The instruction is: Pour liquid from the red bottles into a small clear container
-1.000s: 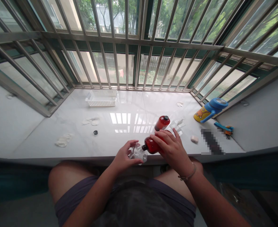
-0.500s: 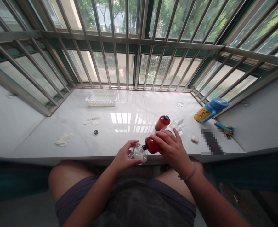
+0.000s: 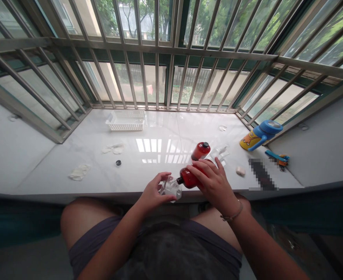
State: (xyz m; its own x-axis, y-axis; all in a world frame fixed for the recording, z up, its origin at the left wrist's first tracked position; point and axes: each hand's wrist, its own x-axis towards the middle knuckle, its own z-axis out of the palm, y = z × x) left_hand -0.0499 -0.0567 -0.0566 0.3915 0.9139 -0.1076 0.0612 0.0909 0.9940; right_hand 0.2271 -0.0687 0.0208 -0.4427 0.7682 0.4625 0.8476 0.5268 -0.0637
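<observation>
My left hand (image 3: 156,192) is closed around a small clear bottle (image 3: 171,189) at the front edge of the white counter. In my right hand (image 3: 213,184) is a red-brown bottle (image 3: 188,178), tipped well over to the left, its uncapped dark neck at the mouth of the clear bottle. Whether liquid is running between them I cannot tell. Just behind stands a second red-brown bottle (image 3: 200,151) with a black cap. Clear plastic pieces (image 3: 222,152) lie beside it, partly hidden by my right hand. A loose black cap (image 3: 118,163) rests on the counter to the left.
A white perforated basket (image 3: 126,121) sits at the back left. Crumpled pale wipes or gloves (image 3: 79,172) lie at the left. To the right are a blue and yellow flask (image 3: 260,135), a small pale case (image 3: 240,171), a blurred-out dark object (image 3: 263,175) and a blue strap (image 3: 276,156).
The red-brown bottle in my right hand has shifted very slightly to the right. Otherwise both hands keep their places and grips.
</observation>
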